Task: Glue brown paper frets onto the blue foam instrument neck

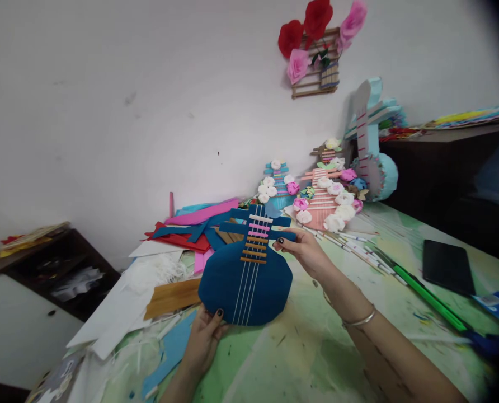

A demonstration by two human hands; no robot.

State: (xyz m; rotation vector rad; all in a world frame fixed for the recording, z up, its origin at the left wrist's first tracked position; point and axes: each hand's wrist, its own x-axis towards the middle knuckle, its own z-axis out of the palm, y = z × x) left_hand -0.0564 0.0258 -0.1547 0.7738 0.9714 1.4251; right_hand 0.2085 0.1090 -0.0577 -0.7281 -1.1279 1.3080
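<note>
A dark blue paper instrument (224, 280) is held up over the green table, its rounded body low and its neck pointing up. White strings run down its front, and white, pink and brown strips cross the neck. My left hand (205, 336) grips the lower left edge of the body, thumb on the front. With thumb and fingers, my right hand (302, 249) holds the blue crosspiece at the right of the neck. The undersides of both hands' grips are hidden behind the instrument.
Colored paper strips (203, 215) and white sheets (115, 302) lie at left. Flower-decorated paper instruments (327, 207) stand against the wall. Rolled paper sticks (358, 252), a green cutter (429, 299) and a black tablet (448, 267) rest at right. The green tabletop (291, 364) extends in front.
</note>
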